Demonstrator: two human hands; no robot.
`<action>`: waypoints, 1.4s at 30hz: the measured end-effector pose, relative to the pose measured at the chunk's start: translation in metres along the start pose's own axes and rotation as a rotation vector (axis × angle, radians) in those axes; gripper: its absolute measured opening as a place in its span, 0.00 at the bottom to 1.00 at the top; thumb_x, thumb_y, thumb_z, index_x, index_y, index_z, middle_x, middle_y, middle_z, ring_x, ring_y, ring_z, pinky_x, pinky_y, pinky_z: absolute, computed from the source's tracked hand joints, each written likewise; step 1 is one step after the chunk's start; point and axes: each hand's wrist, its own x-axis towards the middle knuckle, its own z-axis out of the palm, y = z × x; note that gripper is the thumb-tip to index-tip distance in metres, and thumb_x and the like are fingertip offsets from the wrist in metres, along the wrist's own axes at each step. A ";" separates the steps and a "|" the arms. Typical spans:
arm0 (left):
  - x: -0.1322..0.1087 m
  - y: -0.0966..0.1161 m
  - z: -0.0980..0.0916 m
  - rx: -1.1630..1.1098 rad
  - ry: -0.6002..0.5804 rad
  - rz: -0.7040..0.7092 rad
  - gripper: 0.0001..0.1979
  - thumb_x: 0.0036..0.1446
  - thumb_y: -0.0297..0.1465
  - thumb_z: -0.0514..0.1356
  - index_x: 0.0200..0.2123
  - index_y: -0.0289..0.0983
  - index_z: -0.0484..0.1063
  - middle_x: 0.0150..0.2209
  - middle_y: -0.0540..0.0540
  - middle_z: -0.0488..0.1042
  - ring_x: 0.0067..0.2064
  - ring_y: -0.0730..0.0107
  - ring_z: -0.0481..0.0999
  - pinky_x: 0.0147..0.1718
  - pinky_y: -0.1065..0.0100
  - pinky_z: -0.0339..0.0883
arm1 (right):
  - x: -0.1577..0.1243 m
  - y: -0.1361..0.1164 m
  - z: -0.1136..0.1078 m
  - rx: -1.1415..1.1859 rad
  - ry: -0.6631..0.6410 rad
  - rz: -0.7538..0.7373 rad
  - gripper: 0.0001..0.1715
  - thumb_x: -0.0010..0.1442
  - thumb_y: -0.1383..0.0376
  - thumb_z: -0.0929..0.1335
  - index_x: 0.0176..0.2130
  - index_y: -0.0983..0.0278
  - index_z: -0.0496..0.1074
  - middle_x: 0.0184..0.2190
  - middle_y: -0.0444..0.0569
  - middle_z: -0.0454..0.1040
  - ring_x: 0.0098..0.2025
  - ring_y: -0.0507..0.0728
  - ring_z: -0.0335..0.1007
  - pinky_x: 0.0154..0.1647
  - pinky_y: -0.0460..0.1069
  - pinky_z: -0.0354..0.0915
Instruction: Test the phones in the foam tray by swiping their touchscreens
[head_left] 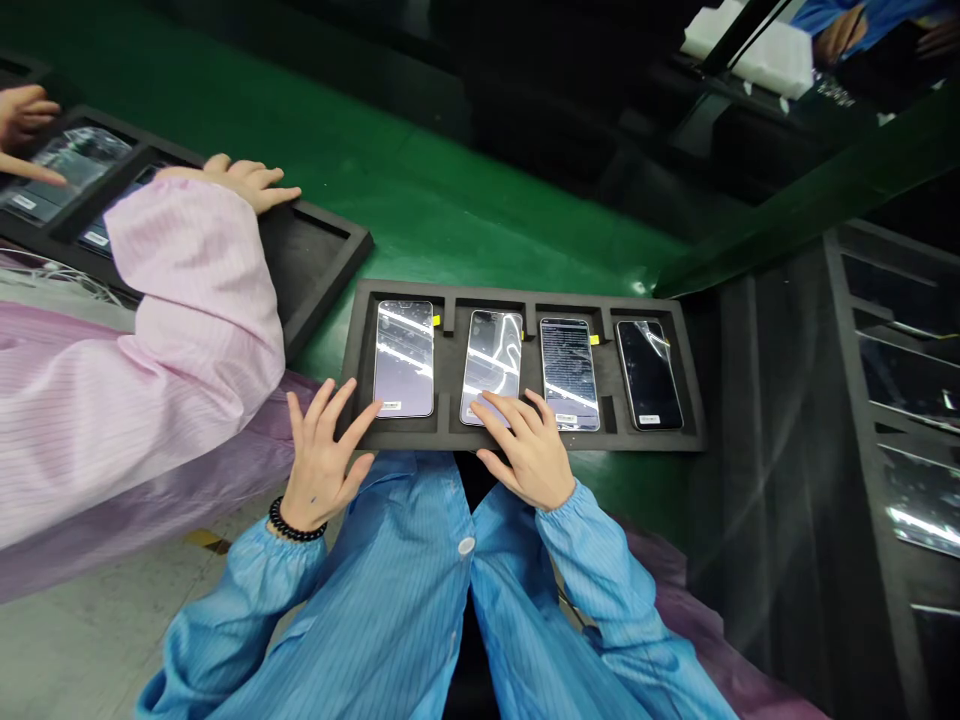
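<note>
Head view: we list one black foam tray [645, 441] on a green tabletop [450, 240], four smartphones [405, 360] lying face up inside. Our left hand [319, 455]: spread, at the tray's near-left corner. Our right hand [534, 455]: loosely spread, over the lower end of the second smartphone from left [493, 350].

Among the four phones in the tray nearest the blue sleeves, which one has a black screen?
The rightmost phone in that tray; the other three phones have paler screens.
</note>
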 end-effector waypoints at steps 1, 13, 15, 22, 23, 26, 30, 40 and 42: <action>0.000 0.000 0.000 0.012 -0.017 0.004 0.28 0.71 0.40 0.46 0.72 0.48 0.51 0.74 0.43 0.45 0.75 0.50 0.41 0.71 0.40 0.23 | 0.000 0.000 0.000 -0.011 -0.006 0.000 0.25 0.71 0.56 0.62 0.62 0.62 0.67 0.62 0.55 0.71 0.58 0.61 0.66 0.67 0.62 0.51; 0.001 0.001 0.000 -0.020 0.007 -0.021 0.30 0.71 0.40 0.46 0.73 0.47 0.47 0.74 0.42 0.43 0.75 0.51 0.42 0.72 0.42 0.24 | 0.001 0.000 -0.001 0.033 -0.001 0.017 0.30 0.71 0.55 0.60 0.67 0.65 0.61 0.63 0.56 0.70 0.59 0.61 0.66 0.68 0.62 0.51; 0.000 0.001 0.001 -0.017 0.000 -0.022 0.29 0.71 0.40 0.46 0.73 0.48 0.47 0.74 0.42 0.44 0.75 0.50 0.42 0.72 0.41 0.25 | 0.000 -0.001 0.000 0.028 -0.010 0.019 0.30 0.71 0.55 0.60 0.67 0.64 0.61 0.63 0.56 0.70 0.59 0.61 0.66 0.68 0.62 0.51; 0.020 0.004 -0.008 -0.034 0.044 -0.062 0.28 0.72 0.43 0.42 0.72 0.49 0.49 0.74 0.46 0.45 0.75 0.51 0.43 0.73 0.42 0.26 | 0.007 0.007 -0.014 0.155 0.007 0.061 0.27 0.71 0.56 0.59 0.64 0.62 0.65 0.62 0.55 0.70 0.61 0.62 0.66 0.67 0.63 0.55; 0.030 0.005 -0.011 -0.034 0.049 -0.084 0.28 0.72 0.43 0.41 0.72 0.50 0.48 0.74 0.48 0.44 0.75 0.53 0.42 0.73 0.43 0.26 | 0.011 0.011 -0.019 0.172 0.023 0.090 0.25 0.71 0.57 0.59 0.62 0.61 0.67 0.62 0.55 0.70 0.61 0.62 0.66 0.67 0.63 0.56; 0.065 0.007 -0.014 -0.029 0.026 -0.167 0.26 0.72 0.41 0.42 0.71 0.50 0.51 0.74 0.51 0.43 0.76 0.55 0.41 0.74 0.46 0.30 | 0.027 0.029 -0.029 0.173 0.097 0.208 0.21 0.72 0.59 0.59 0.57 0.60 0.72 0.60 0.54 0.72 0.60 0.63 0.66 0.65 0.62 0.58; 0.097 0.008 0.001 -0.047 -0.060 -0.203 0.27 0.73 0.42 0.41 0.68 0.39 0.58 0.73 0.40 0.47 0.75 0.50 0.42 0.72 0.40 0.33 | 0.039 0.047 -0.023 0.145 0.246 0.336 0.23 0.72 0.59 0.58 0.59 0.63 0.71 0.60 0.56 0.71 0.61 0.64 0.66 0.63 0.62 0.61; 0.079 0.007 0.008 0.038 -0.086 -0.114 0.23 0.72 0.39 0.45 0.64 0.41 0.67 0.74 0.38 0.46 0.76 0.49 0.40 0.70 0.35 0.30 | 0.031 0.048 -0.013 -0.068 0.340 0.264 0.22 0.70 0.67 0.60 0.37 0.59 0.82 0.56 0.49 0.75 0.56 0.62 0.69 0.62 0.63 0.62; 0.077 0.008 0.008 0.043 -0.098 -0.102 0.23 0.72 0.39 0.46 0.63 0.42 0.68 0.74 0.39 0.45 0.76 0.48 0.40 0.71 0.35 0.29 | 0.031 0.048 -0.012 -0.076 0.334 0.255 0.22 0.69 0.68 0.61 0.35 0.59 0.82 0.56 0.49 0.75 0.56 0.62 0.69 0.63 0.63 0.62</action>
